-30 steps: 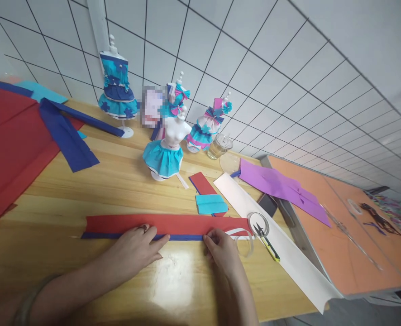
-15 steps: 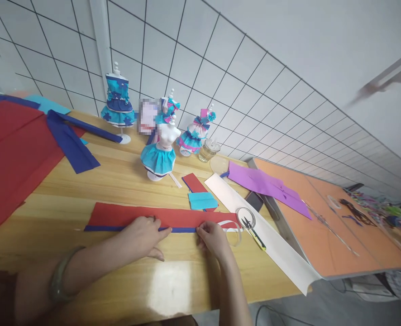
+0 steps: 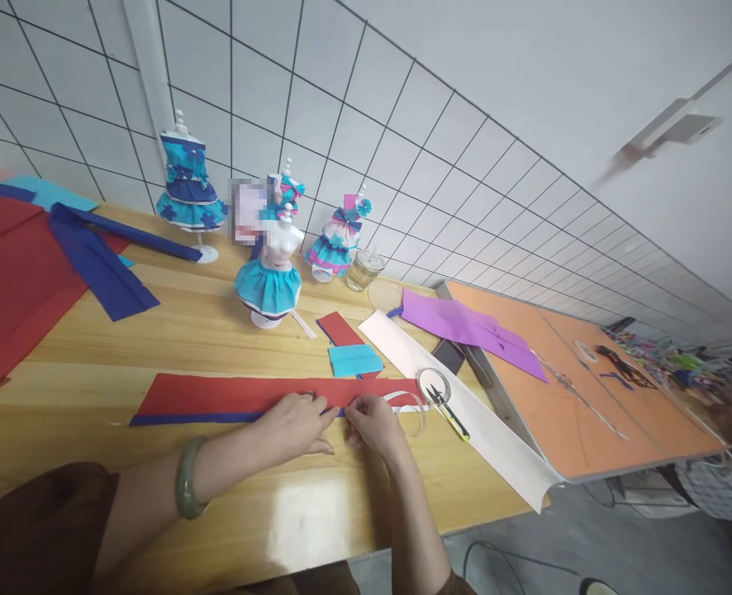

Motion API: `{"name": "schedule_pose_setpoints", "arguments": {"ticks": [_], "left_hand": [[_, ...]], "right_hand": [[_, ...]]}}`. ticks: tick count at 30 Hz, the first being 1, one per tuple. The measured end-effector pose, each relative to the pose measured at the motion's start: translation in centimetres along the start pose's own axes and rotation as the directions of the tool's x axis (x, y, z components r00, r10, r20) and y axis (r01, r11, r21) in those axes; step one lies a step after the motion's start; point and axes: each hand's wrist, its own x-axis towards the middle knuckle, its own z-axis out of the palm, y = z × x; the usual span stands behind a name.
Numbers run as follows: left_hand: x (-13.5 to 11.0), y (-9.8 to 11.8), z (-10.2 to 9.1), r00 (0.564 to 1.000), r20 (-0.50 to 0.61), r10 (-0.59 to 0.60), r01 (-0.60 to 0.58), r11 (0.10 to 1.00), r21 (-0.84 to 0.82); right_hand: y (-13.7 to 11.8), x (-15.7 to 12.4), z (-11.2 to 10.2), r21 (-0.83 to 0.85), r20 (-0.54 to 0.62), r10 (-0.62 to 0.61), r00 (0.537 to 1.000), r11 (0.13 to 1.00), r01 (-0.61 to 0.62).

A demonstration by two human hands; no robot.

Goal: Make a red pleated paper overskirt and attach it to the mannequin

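As a person leans over the wooden worktable, the jade-green bangle on the left wrist sits nearest the camera. The left hand lies flat, fingers loose and stretched out, pressing down on a long red paper strip that runs across the table just in front of the person. Just beside it, the right hand has its fingertips closed in a pinch on the strip's near edge, where a narrow blue band runs along it. To the right of the hands lie yellow-handled snips and a clear tape ring on a white paper length. Beyond the strip sit a folded cyan piece and a small mannequin in a cyan skirt. Farther back, two more dressed mannequins stand against the wire-grid wall.
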Motion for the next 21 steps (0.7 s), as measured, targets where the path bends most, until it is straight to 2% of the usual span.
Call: {"name": "schedule_pose_setpoints", "arguments": {"ticks": [6, 9, 11, 14, 16, 19, 21], "left_hand": [[-0.1, -0.1, 0.5, 1.0, -0.019, 0.014, -0.013, 1.0, 0.014], [-0.2, -0.4, -0.1, 1.0, -0.001, 0.023, -0.023, 0.998, -0.052], [-0.4, -1.3, -0.7, 0.999, -0.002, 0.04, -0.04, 0.99, -0.135], [-1.7, -4.4, -1.8, 0.998, -0.044, -0.051, 0.038, 0.967, -0.251], [-3.2, -7.3, -2.5, 0.983, -0.045, -0.18, 0.163, 0.951, -0.262], [-6.7, -11.4, -3.6, 0.945, -0.025, -0.326, 0.311, 0.92, -0.237], [-9.5, -13.2, -4.7, 0.903, 0.001, -0.43, 0.419, 0.879, -0.228]], "right_hand": [[0.4, 0.2, 0.2, 0.045, -0.032, -0.01, 0.999, 0.999, 0.012], [0.6, 0.3, 0.3, 0.07, -0.046, 0.005, 0.999, 0.998, -0.002], [0.6, 0.3, 0.4, 0.077, -0.047, 0.012, 0.999, 0.997, -0.008], [0.7, 0.2, 0.4, 0.077, -0.054, 0.01, 0.998, 0.997, -0.006], [0.8, 0.2, 0.3, 0.076, -0.056, 0.005, 0.998, 0.997, -0.001], [1.0, 0.3, 0.3, 0.075, -0.045, -0.003, 0.999, 0.997, 0.007], [1.2, 0.4, 0.3, 0.073, -0.035, -0.009, 0.999, 0.997, 0.011]]}}
